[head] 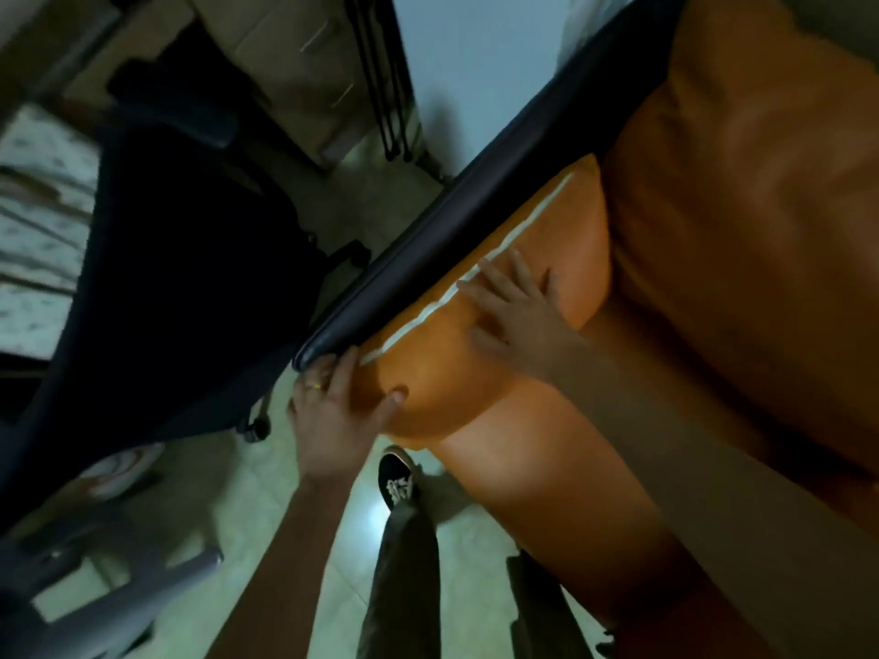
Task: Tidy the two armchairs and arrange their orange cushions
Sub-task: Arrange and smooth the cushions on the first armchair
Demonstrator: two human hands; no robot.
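From the head camera, you are looking down over one armchair. Its dark armrest (475,206) runs diagonally from near left to far right. The side cushion (566,230), orange with a pale stripe along its top edge, lies wedged against the inner face of that armrest, on the left edge of the seat cushion (547,492).

Your left hand (333,411) grips the near end of the side cushion, with the thumb curled over its front face and the fingers tucked behind it by the armrest's tip. Your right hand (518,316) lies open and flat on the cushion's middle, fingers spread and pressing beside the stripe.

The step in hand looks like seating this cushion squarely along the armrest. To do it well:

- Use the left grip to steer the near end. It bulges out past the seat's front edge, so ease it back until the two line up.
- Press and smooth with the flat right palm. Work toward the far end, where the cushion meets the back cushion (761,183).
- Take the stripe as your guide and set it parallel to the armrest.
- Watch the left fingers, which could get pinched against the armrest.

The picture is motion-blurred, so whether the far corner is already tucked in cannot be told.
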